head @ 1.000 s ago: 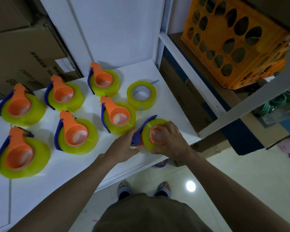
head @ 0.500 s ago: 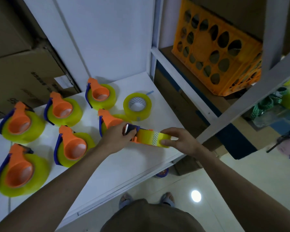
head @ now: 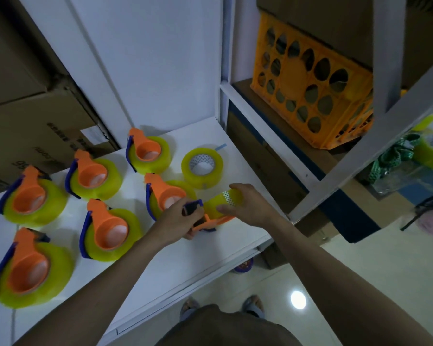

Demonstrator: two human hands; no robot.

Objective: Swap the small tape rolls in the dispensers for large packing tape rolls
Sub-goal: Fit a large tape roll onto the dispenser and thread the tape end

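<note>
Small tape roll (head: 223, 204) pinched in my right hand (head: 251, 208); my left hand (head: 179, 222) grips the orange dispenser (head: 210, 222) above the white shelf (head: 198, 255).

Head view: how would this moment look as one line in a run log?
left hand: grips dispenser | right hand: grips small tape roll at dispenser | large tape roll: loose on shelf

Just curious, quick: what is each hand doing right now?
Left hand: grips the orange tape dispenser.
Right hand: grips the small tape roll.
</note>
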